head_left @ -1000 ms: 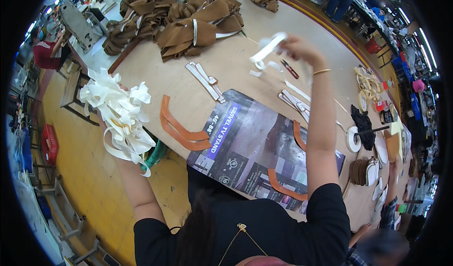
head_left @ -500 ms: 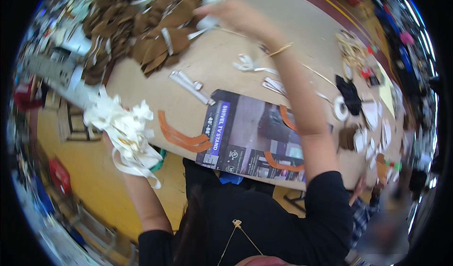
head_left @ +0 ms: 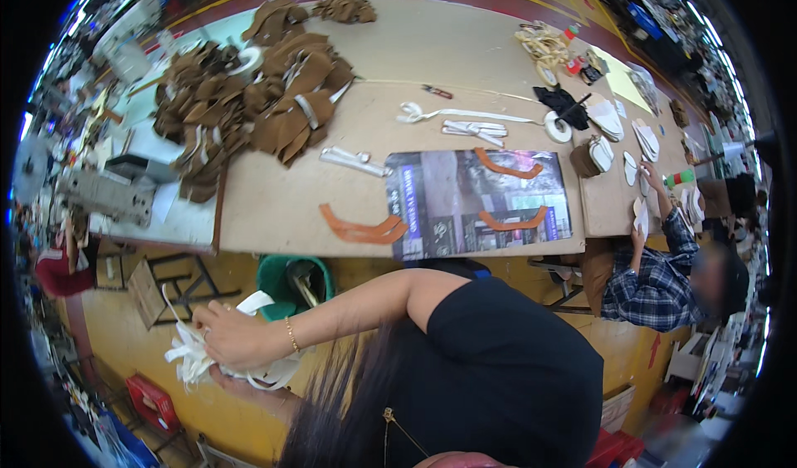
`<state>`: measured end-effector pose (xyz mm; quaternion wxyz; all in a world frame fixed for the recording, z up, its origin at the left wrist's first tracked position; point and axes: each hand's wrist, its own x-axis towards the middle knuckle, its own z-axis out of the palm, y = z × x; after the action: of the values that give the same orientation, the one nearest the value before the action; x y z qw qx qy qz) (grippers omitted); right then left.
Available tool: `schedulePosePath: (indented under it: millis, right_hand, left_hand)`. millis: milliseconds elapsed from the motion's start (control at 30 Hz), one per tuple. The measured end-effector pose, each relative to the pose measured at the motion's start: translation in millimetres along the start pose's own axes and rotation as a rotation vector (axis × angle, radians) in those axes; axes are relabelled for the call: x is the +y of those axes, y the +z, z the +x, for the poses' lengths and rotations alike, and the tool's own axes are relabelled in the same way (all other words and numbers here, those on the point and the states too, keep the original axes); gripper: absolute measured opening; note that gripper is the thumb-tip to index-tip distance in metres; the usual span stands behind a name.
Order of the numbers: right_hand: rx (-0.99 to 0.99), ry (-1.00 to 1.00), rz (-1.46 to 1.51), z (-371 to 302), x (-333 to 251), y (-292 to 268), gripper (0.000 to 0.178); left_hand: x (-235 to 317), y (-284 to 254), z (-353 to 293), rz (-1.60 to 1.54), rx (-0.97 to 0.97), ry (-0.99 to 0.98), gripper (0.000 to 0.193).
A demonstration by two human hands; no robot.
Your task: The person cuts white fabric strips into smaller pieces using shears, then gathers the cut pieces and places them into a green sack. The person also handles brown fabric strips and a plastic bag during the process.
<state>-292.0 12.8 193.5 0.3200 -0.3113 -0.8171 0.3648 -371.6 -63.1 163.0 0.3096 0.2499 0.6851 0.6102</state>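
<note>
Off the table's near left side, a tangled bundle of white fabric strips (head_left: 189, 358) is between my two hands. My right arm reaches across my body, and my right hand (head_left: 241, 335) is closed over the top of the bundle. Beneath it, my left hand (head_left: 241, 382) holds the bundle from below, mostly hidden by the right hand and the strips. Loose strip ends hang out around both hands. Just beyond the right wrist stands a green bin (head_left: 274, 308).
On the table (head_left: 282, 219) lie a dark printed cardboard sheet (head_left: 465, 190), curved orange-brown strips (head_left: 361, 229), bundled white strips (head_left: 355, 161) and a large pile of brown pieces (head_left: 290, 94). A stool (head_left: 149, 289) stands at left. A co-worker in a plaid shirt (head_left: 656, 285) handles white pieces at right.
My right hand has come from the brown pile, across to the white strips, and closed on them. The bundle and left hand sit lower, and the view has shifted.
</note>
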Motion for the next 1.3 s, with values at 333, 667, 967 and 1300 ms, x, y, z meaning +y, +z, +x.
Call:
schedulePosePath:
  millis: [333,667,967,1300]
  right_hand:
    - [-0.758,-0.521,0.503,-29,-168,195,0.050]
    - [-1.544,-1.151,0.917,-190,-270,315,0.067]
    - [-2.311,-1.017,0.637,-248,-345,432,0.066]
    - [-2.771,-1.140,0.647,-421,-414,467,0.064]
  left_hand:
    - [-28,-279,-113,-0.180,0.902,0.110,0.042]
    - [-105,-320,-344,-0.134,1.596,0.357,0.040]
    - [-81,-387,-333,-0.954,1.758,0.682,0.053]
    - [-106,-413,-439,-0.517,2.488,1.100,0.068]
